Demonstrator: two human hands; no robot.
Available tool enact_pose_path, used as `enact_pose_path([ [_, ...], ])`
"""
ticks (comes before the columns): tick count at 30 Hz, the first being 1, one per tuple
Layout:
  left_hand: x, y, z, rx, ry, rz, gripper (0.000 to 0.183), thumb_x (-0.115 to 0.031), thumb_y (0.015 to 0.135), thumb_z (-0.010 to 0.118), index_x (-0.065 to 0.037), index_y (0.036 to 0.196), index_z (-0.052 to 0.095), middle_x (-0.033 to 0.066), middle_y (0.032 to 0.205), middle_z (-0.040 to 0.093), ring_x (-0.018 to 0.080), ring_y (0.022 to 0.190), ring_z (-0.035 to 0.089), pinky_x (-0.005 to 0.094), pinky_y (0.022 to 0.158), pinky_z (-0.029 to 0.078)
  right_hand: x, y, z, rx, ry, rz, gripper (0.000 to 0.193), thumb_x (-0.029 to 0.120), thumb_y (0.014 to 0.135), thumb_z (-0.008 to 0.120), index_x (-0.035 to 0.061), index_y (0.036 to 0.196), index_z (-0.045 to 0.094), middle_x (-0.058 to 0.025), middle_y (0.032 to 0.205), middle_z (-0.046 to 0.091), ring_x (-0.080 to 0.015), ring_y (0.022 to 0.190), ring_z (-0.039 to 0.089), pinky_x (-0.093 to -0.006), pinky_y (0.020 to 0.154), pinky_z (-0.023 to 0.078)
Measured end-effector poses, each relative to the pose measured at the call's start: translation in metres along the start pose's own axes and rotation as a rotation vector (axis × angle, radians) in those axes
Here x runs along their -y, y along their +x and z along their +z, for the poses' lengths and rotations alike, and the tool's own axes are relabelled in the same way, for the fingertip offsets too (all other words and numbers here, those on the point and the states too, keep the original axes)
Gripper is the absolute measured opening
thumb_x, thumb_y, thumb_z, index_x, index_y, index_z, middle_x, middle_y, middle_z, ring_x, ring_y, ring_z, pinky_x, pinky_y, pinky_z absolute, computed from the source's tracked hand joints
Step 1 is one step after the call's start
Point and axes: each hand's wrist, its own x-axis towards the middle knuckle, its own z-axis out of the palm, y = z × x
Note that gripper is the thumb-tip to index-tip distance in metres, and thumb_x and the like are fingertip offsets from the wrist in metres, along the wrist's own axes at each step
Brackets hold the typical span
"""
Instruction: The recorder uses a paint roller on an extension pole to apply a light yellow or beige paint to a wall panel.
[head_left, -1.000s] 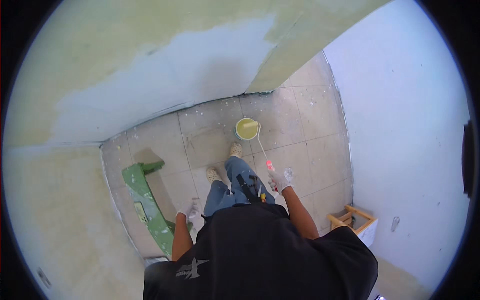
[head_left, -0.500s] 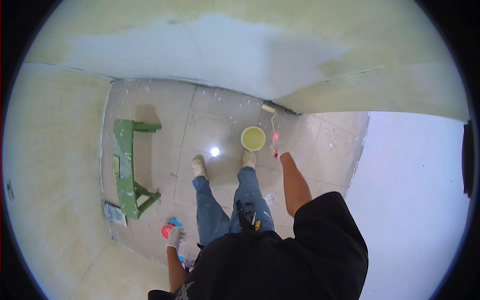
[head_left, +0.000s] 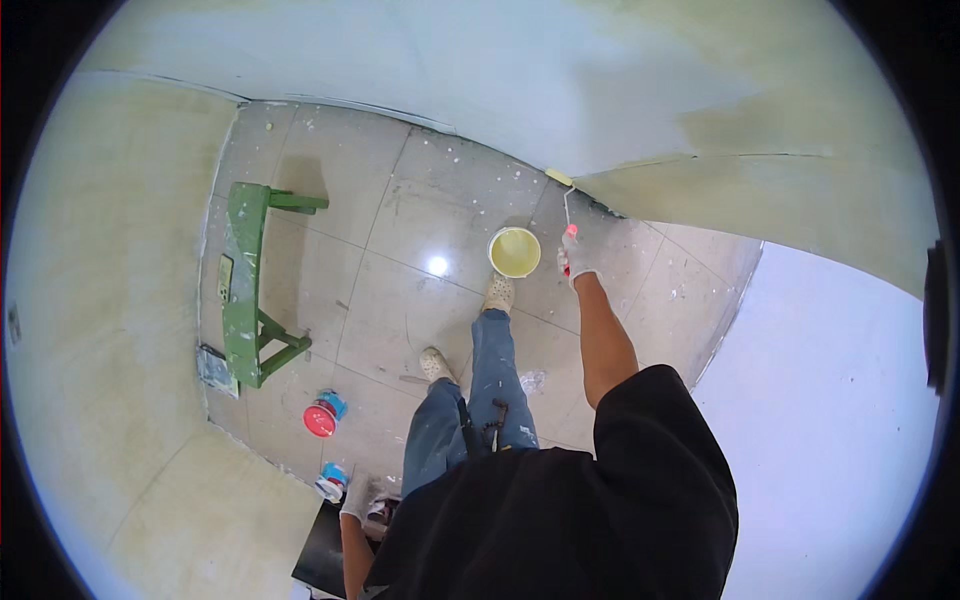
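Head view. Right hand (head_left: 572,266), gloved, arm stretched forward, is closed on the red grip of a roller (head_left: 563,205); the roller's sleeve is at 12 o'clock from the hand, touching or just off the wall (head_left: 560,90) low down near the floor line. Bucket (head_left: 514,252) of pale yellow paint stands on the floor at 9 o'clock from that hand, just ahead of the forward shoe (head_left: 498,293).

Left hand (head_left: 353,498), gloved, hangs low at the body's side; whether it grips anything cannot be told.

Risks, as judged: the forward foot is almost against the bucket, so a step or a swing of the handle could tip it. A loaded roller held low may drip onto the tiles.

Surface and room: grey tiled floor (head_left: 400,270), speckled with spatter, one bright glare spot. Wall is part grey-blue, part yellowish. Green bench (head_left: 245,280) at 9 o'clock, well apart. Red lid (head_left: 319,421) and a blue-and-white thing (head_left: 331,481) lie near the left hand.
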Motion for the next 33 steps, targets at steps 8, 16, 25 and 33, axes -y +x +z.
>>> enact_pose_path([
  [8, 0.0, 0.055, -0.027, -0.064, 0.182, 0.171, 0.042, -0.043, 0.088, 0.053, -0.009, 0.112, 0.058, 0.0145, 0.095, 0.066, 0.0251, 0.08, 0.068, 0.0364, 0.062, 0.052, -0.028, -0.133, -0.002, -0.017, -0.066, -0.167, 0.032, 0.041, 0.091, 0.063, 0.0147, 0.078, 0.051, 0.0042, 0.057, 0.047, -0.0089, 0.04, 0.043, -0.0261, 0.037, 0.035],
  [16, -0.01, 0.088, -0.059, -0.021, 0.302, 0.214, 0.044, -0.044, 0.085, 0.053, -0.011, 0.114, 0.057, 0.0139, 0.1, 0.067, 0.0261, 0.085, 0.068, 0.0414, 0.069, 0.049, -0.061, -0.257, -0.004, -0.11, -0.094, -0.344, 0.021, 0.03, 0.09, 0.062, 0.012, 0.082, 0.055, 0.0023, 0.058, 0.049, -0.0092, 0.039, 0.044, -0.0254, 0.035, 0.035],
  [25, -0.035, 0.067, -0.053, -0.071, 0.239, 0.171, 0.039, -0.039, 0.086, 0.052, -0.012, 0.113, 0.057, 0.0118, 0.093, 0.065, 0.0252, 0.08, 0.067, 0.04, 0.066, 0.049, -0.048, -0.203, 0.008, -0.021, 0.006, -0.247, 0.018, 0.028, 0.09, 0.061, 0.0135, 0.082, 0.054, 0.0029, 0.06, 0.048, -0.0086, 0.041, 0.041, -0.0244, 0.036, 0.033],
  [33, -0.024, 0.012, 0.011, -0.165, 0.11, 0.04, 0.036, -0.039, 0.085, 0.055, -0.01, 0.106, 0.06, 0.0106, 0.091, 0.067, 0.0222, 0.075, 0.068, 0.0354, 0.057, 0.05, -0.019, -0.072, 0.01, 0.023, 0.056, -0.109, 0.026, 0.033, 0.091, 0.06, 0.0155, 0.075, 0.048, 0.0034, 0.056, 0.045, -0.0096, 0.042, 0.044, -0.0265, 0.037, 0.035],
])
